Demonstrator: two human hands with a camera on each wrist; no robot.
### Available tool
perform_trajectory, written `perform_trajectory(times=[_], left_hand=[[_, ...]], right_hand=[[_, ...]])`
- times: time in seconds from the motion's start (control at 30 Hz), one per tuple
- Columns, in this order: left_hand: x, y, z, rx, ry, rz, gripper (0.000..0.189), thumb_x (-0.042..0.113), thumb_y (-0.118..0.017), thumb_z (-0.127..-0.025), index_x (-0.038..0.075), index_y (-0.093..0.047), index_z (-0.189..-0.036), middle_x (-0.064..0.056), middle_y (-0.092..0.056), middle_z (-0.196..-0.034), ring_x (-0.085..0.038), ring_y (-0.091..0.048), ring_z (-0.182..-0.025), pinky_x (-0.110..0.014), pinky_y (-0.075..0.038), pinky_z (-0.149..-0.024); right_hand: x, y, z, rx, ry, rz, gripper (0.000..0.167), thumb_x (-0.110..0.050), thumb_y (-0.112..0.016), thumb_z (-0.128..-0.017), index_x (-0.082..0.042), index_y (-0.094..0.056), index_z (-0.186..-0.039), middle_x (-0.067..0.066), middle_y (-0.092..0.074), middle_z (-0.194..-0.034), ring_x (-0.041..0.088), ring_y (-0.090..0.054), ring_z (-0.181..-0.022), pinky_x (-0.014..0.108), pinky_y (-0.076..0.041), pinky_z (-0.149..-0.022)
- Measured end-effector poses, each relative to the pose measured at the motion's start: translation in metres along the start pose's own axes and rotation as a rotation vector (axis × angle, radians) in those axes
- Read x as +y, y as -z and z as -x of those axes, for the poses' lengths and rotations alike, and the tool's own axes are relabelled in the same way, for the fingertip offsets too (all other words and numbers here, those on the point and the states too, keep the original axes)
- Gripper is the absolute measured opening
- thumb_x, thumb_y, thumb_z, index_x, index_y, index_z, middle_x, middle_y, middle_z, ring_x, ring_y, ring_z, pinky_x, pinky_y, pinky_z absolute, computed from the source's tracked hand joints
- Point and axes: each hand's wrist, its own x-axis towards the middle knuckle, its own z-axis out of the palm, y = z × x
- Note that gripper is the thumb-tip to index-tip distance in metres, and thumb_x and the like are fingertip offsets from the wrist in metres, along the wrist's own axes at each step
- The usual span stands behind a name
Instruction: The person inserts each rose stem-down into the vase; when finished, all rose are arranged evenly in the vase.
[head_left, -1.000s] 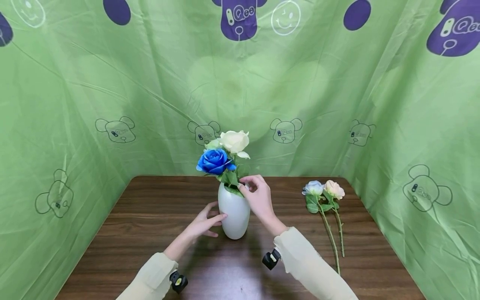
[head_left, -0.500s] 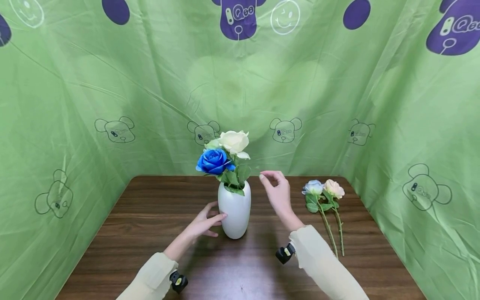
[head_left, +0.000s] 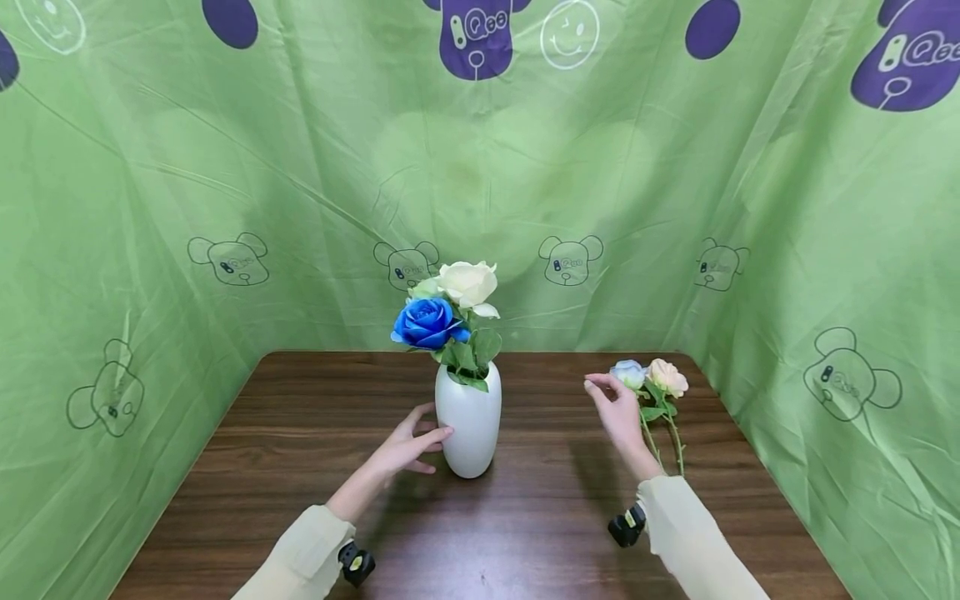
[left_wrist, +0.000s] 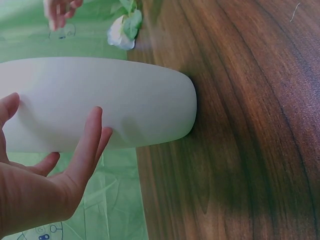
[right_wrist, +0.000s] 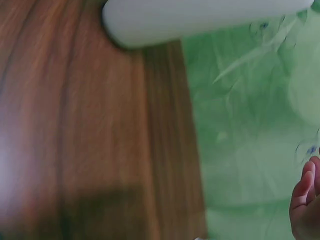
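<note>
A white vase [head_left: 468,429] stands upright on the table, holding a blue rose [head_left: 427,323], a white rose [head_left: 469,285] and a pale green bloom [head_left: 426,289] partly hidden behind them. My left hand [head_left: 405,446] touches the vase's left side with spread, relaxed fingers; the left wrist view shows its fingertips against the white wall [left_wrist: 125,100]. Off to the right, my right hand [head_left: 618,417] hovers with loosely bent fingers and nothing in them. It is just left of a light blue rose [head_left: 628,373], hiding part of its leaves and stem. Beside that lies a pale pink rose [head_left: 667,378].
The dark wooden table [head_left: 300,417] has its back edge against a green cloth [head_left: 322,208] printed with bear heads. The same cloth hangs along both sides. A black wrist camera [head_left: 627,527] sits below the right sleeve.
My right hand has left the leaves at the vase's mouth and moved right, toward the two lying roses. My left hand and the vase have stayed in place.
</note>
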Motion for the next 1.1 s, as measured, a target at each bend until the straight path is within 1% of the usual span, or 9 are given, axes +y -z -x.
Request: perform_trajectory(times=[0.17, 0.33, 0.4, 0.6, 0.67, 0.77, 0.87, 0.97, 1.1], left_hand=[[0.0, 0.0, 0.0, -0.002, -0.007, -0.007, 0.071, 0.034, -0.062, -0.082, 0.009, -0.023, -0.136, -0.027, -0.036, -0.123, -0.043, -0.047, -0.103, -0.045, -0.051, -0.063], [0.0, -0.001, 0.0, 0.0, -0.004, -0.004, 0.071, 0.034, -0.063, -0.082, 0.009, -0.023, -0.136, -0.028, -0.035, -0.124, -0.043, -0.047, -0.103, -0.042, -0.051, -0.061], [0.0, -0.001, 0.0, 0.005, -0.004, 0.001, 0.071, 0.033, -0.063, -0.081, 0.009, -0.024, -0.136, -0.027, -0.035, -0.124, -0.043, -0.046, -0.103, -0.043, -0.051, -0.061], [0.0, 0.0, 0.0, 0.012, 0.001, 0.003, 0.071, 0.033, -0.064, -0.081, 0.01, -0.025, -0.135, -0.027, -0.035, -0.124, -0.043, -0.047, -0.102, -0.043, -0.051, -0.061], [0.0, 0.0, 0.0, 0.008, 0.003, 0.001, 0.072, 0.034, -0.063, -0.081, 0.01, -0.024, -0.136, -0.027, -0.035, -0.124, -0.042, -0.047, -0.103, -0.043, -0.051, -0.061], [0.0, 0.0, 0.0, 0.003, 0.002, 0.001, 0.072, 0.035, -0.063, -0.081, 0.01, -0.023, -0.136, -0.027, -0.034, -0.124, -0.043, -0.047, -0.103, -0.045, -0.051, -0.063], [0.001, 0.0, 0.001, 0.005, 0.006, 0.005, 0.073, 0.035, -0.064, -0.08, 0.01, -0.024, -0.136, -0.027, -0.035, -0.124, -0.043, -0.046, -0.104, -0.046, -0.05, -0.064], [0.002, 0.0, 0.001, 0.006, 0.008, 0.003, 0.073, 0.035, -0.064, -0.08, 0.01, -0.024, -0.136, -0.027, -0.036, -0.124, -0.043, -0.047, -0.103, -0.046, -0.05, -0.063], [0.002, 0.0, 0.001, 0.006, 0.011, -0.001, 0.074, 0.036, -0.064, -0.08, 0.011, -0.023, -0.136, -0.026, -0.036, -0.124, -0.043, -0.046, -0.104, -0.044, -0.051, -0.062]], right_hand=[[0.029, 0.023, 0.007, -0.012, -0.069, 0.066, 0.026, -0.024, -0.063, -0.082, -0.003, -0.064, -0.097, 0.009, -0.062, -0.093, 0.019, -0.052, -0.082, 0.028, -0.039, -0.065], [0.053, 0.048, 0.013, -0.04, -0.168, 0.213, 0.024, -0.019, -0.061, -0.082, -0.002, -0.064, -0.099, 0.011, -0.062, -0.092, 0.016, -0.051, -0.079, 0.027, -0.039, -0.065], [0.056, 0.056, 0.015, -0.048, -0.237, 0.316, 0.026, -0.018, -0.059, -0.084, 0.001, -0.062, -0.101, 0.014, -0.061, -0.093, 0.019, -0.051, -0.081, 0.03, -0.038, -0.068], [0.076, 0.08, 0.019, -0.097, -0.352, 0.427, 0.033, -0.023, -0.055, -0.087, 0.003, -0.059, -0.107, 0.019, -0.058, -0.102, 0.029, -0.051, -0.094, 0.037, -0.039, -0.076], [0.079, 0.086, 0.021, -0.106, -0.384, 0.432, 0.034, -0.023, -0.055, -0.087, 0.003, -0.058, -0.107, 0.019, -0.058, -0.1, 0.029, -0.052, -0.09, 0.035, -0.04, -0.072], [0.082, 0.092, 0.024, -0.103, -0.429, 0.423, 0.034, -0.021, -0.056, -0.086, 0.004, -0.057, -0.108, 0.015, -0.058, -0.089, 0.025, -0.053, -0.075, 0.03, -0.041, -0.06], [0.086, 0.094, 0.026, -0.024, -0.429, 0.459, 0.03, -0.018, -0.058, -0.082, 0.003, -0.06, -0.103, 0.009, -0.059, -0.078, 0.02, -0.051, -0.066, 0.027, -0.039, -0.055], [0.09, 0.097, 0.028, 0.038, -0.411, 0.507, 0.027, -0.017, -0.059, -0.081, 0.002, -0.062, -0.098, 0.009, -0.06, -0.077, 0.023, -0.052, -0.07, 0.03, -0.038, -0.059], [0.095, 0.102, 0.033, 0.005, -0.414, 0.528, 0.033, -0.023, -0.059, -0.082, 0.005, -0.062, -0.099, 0.011, -0.06, -0.079, 0.029, -0.052, -0.078, 0.035, -0.039, -0.063]])
